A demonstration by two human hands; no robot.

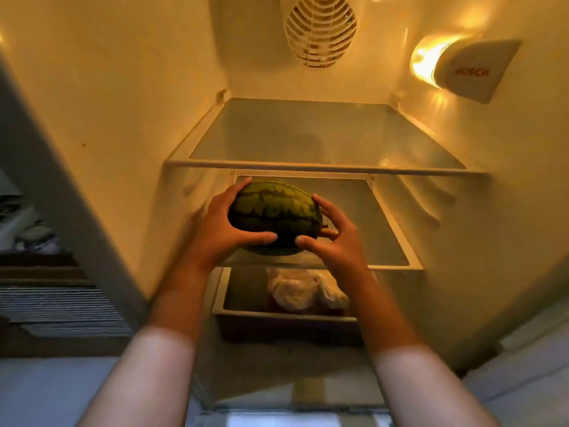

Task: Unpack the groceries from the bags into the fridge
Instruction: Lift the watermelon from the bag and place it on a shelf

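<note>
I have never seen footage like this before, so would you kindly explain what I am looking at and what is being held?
There is no machine here: one camera worn on a person's head looks forward and down into an open fridge. Both bare hands, left and right, hold a small watermelon over the middle shelf, in a two-handed grip; whether it already rests there I cannot tell. The top shelf holds nothing. The drawer below contains pale bags. A lamp glows on the right wall.

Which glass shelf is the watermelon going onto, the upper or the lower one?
The lower shelf: both hands hold the watermelon just over it, below the bare upper shelf.
</note>
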